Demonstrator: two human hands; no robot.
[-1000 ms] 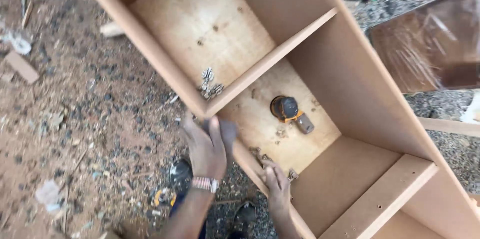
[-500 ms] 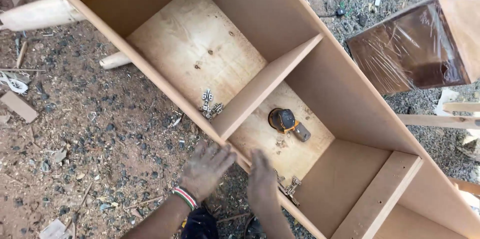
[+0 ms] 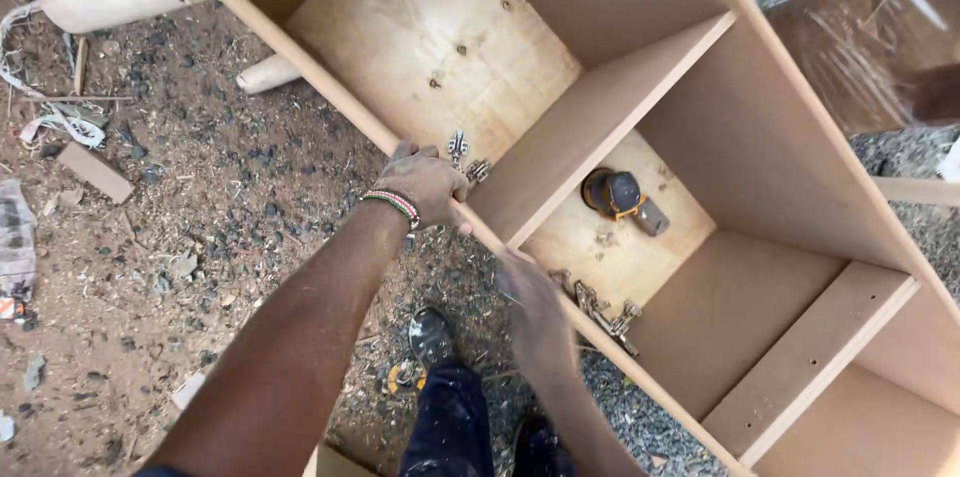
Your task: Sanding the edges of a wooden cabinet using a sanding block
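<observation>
- Left hand (image 3: 425, 185) curls over the near side panel (image 3: 330, 87) of the cabinet (image 3: 780, 167), gripping its edge.
- Right hand (image 3: 535, 297) rests on the same edge — blurred, so its grip is unclear.
- Divider (image 3: 600, 127) already stands fitted inside the cabinet; hinges (image 3: 600, 309) lie loose inside — seemingly not yet mounted.

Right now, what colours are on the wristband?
Red, white and green beads on the wristband, left hand, head view.

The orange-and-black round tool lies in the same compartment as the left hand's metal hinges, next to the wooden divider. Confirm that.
Not so. In the head view the orange-and-black round tool lies next to the wooden divider, but in the compartment on its other side. The metal hinges by the left hand are in the neighbouring compartment.
</observation>
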